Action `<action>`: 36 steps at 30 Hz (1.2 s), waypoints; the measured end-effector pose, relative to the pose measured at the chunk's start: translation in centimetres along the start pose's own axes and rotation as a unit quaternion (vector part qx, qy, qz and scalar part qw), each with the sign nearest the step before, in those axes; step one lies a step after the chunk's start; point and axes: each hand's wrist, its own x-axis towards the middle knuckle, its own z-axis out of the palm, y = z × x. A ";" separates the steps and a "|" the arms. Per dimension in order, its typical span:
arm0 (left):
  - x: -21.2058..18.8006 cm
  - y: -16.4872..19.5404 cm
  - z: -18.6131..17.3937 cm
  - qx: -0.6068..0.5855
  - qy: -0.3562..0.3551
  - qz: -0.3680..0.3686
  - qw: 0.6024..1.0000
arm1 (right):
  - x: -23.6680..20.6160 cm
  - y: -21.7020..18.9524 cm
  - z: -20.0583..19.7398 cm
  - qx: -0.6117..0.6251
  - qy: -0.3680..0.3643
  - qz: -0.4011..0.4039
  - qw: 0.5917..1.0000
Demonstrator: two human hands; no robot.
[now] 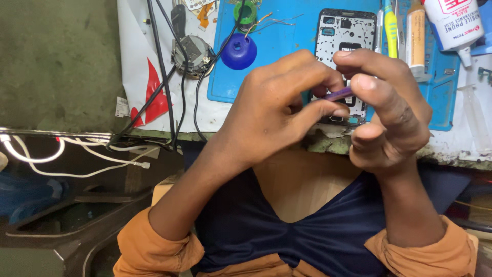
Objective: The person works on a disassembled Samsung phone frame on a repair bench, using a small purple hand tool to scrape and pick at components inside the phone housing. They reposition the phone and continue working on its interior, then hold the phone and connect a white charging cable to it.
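My left hand (277, 110) and my right hand (389, 110) meet above the near edge of the bench. Both pinch a small purple piece (338, 94) between fingertips; most of it is hidden by the fingers. Behind the hands lies an opened phone body (343, 31) with its back cover off, resting on a blue work mat (287, 46).
On the mat stand a blue round cap (239, 52), a green solder spool (248, 11), a yellow-green tool (391, 28) and a white glue tube (455, 23). Black cables (169, 92) and white cables (77, 154) hang off the left bench edge. A syringe (474, 115) lies at right.
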 end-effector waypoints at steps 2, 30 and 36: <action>0.2 0.2 0.1 0.006 0.006 -0.004 1.000 | 0.0 0.0 -0.1 -0.007 -0.003 -0.001 1.000; 0.9 1.2 -1.1 0.016 -0.026 0.060 0.998 | 0.3 0.1 -0.2 0.008 -0.033 -0.007 0.999; 1.0 1.9 -1.2 0.098 -0.012 0.074 0.992 | 0.4 -0.1 -0.1 -0.013 -0.032 -0.005 0.999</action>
